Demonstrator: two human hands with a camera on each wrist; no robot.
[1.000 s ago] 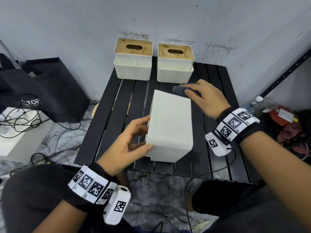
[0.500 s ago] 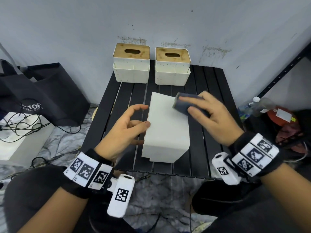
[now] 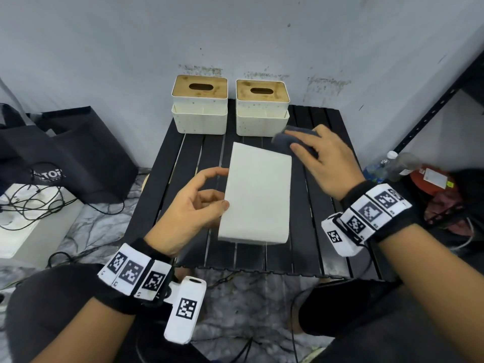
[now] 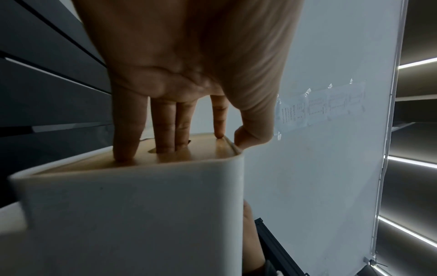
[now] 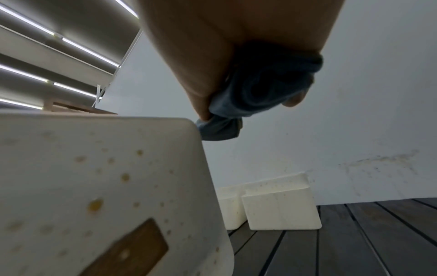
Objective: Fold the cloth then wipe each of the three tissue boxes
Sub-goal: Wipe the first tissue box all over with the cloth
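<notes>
white tissue box (image 3: 258,197) tipped on its side mid-table, left hand (image 3: 193,210) steadying its left edge, right hand (image 3: 324,163) holding a folded dark cloth (image 3: 288,138) at the far right corner, two wood-lidded tissue boxes (image 3: 200,108) by the wall, black slatted table (image 3: 309,252)

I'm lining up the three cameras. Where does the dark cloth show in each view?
Head: cloth right of centre, held in the right hand.
Left wrist: not visible.
Right wrist: cloth upper centre.
Shared landmark: the tipped tissue box.
</notes>
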